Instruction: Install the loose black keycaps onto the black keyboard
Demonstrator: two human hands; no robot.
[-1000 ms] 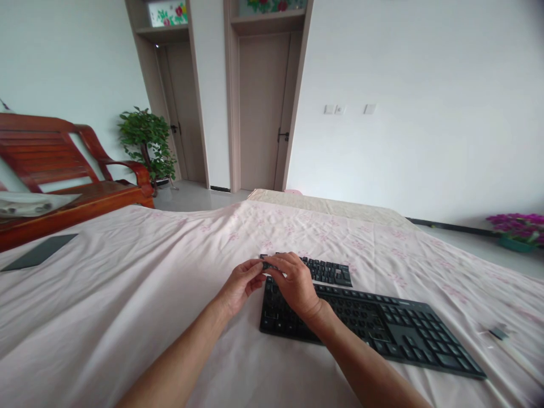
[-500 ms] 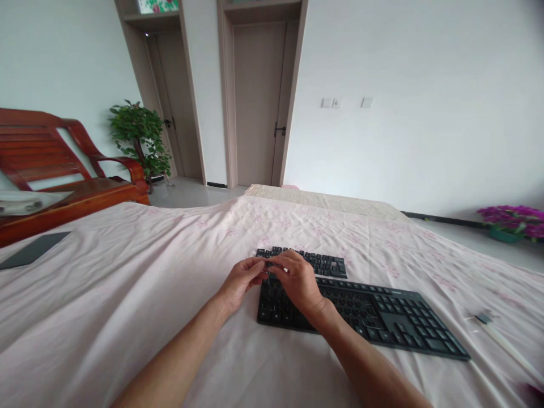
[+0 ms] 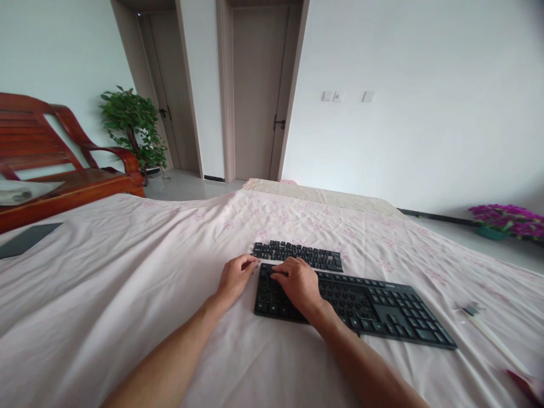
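Note:
A black keyboard (image 3: 382, 309) lies on the pink flowered bedsheet (image 3: 127, 272). Just behind it sits a shorter black strip of keys (image 3: 304, 254). My right hand (image 3: 297, 283) rests over the keyboard's left end, its fingers bent down and pressed together on the upper-left keys. My left hand (image 3: 235, 275) is curled beside the keyboard's far-left corner, fingertips touching that corner. What either hand's fingers pinch is hidden.
A thin white tool with a dark tip (image 3: 482, 323) lies on the sheet at the right. A dark flat slab (image 3: 28, 239) lies at the far left. A red wooden bench (image 3: 63, 170), a potted plant (image 3: 131, 122), closed doors and purple flowers (image 3: 505, 218) stand beyond.
Both hands came down from a raised pinch above the keyboard's far-left corner. The right hand now presses on the keys and the left has drawn slightly aside. The camera tilted down.

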